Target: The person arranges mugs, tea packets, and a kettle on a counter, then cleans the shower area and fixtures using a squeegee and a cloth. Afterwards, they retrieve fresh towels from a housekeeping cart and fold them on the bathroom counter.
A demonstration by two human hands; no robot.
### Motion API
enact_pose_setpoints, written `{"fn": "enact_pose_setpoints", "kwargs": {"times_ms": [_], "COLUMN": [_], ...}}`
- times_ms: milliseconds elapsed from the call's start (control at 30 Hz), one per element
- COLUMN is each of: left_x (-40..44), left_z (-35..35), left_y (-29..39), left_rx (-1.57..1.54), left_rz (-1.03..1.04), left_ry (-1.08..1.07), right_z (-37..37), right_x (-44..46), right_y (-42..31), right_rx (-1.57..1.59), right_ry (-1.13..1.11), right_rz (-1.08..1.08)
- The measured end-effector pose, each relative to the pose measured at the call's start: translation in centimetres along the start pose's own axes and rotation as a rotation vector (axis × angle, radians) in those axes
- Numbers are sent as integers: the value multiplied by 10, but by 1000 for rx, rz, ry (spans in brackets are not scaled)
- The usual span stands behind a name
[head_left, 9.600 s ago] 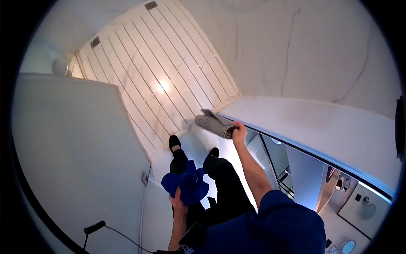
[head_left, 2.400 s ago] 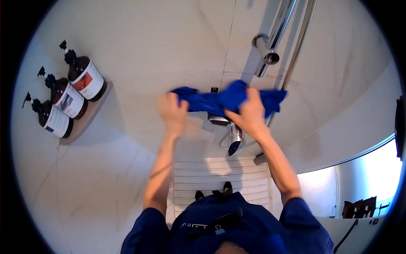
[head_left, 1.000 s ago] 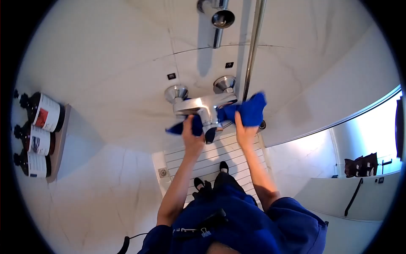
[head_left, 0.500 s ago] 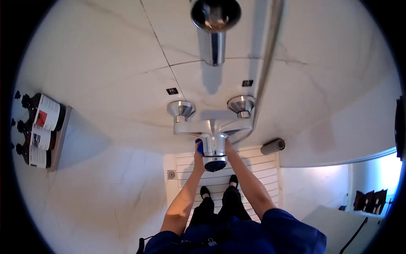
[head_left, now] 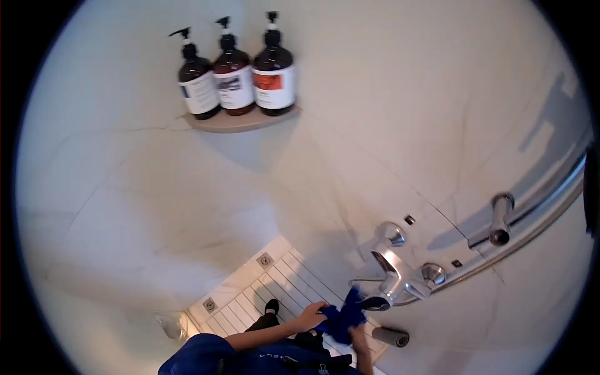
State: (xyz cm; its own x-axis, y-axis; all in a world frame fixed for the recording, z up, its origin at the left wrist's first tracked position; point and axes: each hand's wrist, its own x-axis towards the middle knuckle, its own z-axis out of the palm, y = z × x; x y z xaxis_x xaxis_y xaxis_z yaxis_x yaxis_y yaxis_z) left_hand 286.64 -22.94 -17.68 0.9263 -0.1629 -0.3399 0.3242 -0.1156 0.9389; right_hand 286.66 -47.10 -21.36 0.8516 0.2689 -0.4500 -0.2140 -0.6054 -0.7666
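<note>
A blue cloth hangs bunched between my two hands, in front of my body. Closed around its left side is my left hand. My right hand grips the right side, with its fingers partly hidden in the folds. Just above and to the right of the cloth is a chrome shower mixer tap, fixed to the marbled wall. The cloth's upper end reaches close to the tap; whether they touch I cannot tell.
Three pump bottles stand on a corner shelf. A shower holder and a hose are on the right wall. A grey roll lies by the slatted floor, near two drains. A clear bag sits at lower left.
My view has swung left, bringing the bottle shelf to the top and shifting the tap right. My hands came out from behind the tap, and the blue cloth now shows between them.
</note>
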Motion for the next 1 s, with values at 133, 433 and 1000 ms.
{"fn": "enact_pose_setpoints", "kwargs": {"times_ms": [133, 433, 1000], "left_x": [-9, -46, -36], "left_z": [-65, -335, -344], "left_y": [34, 323, 337], "left_rx": [-41, 466, 220], "left_rz": [27, 878, 1040], "left_ry": [95, 1111, 1120], "right_z": [42, -44, 24], "right_x": [-19, 86, 57], "right_y": [-151, -404, -631], "right_rx": [563, 418, 394], "right_ry": [-29, 753, -23], "right_rz": [-155, -849, -1228]}}
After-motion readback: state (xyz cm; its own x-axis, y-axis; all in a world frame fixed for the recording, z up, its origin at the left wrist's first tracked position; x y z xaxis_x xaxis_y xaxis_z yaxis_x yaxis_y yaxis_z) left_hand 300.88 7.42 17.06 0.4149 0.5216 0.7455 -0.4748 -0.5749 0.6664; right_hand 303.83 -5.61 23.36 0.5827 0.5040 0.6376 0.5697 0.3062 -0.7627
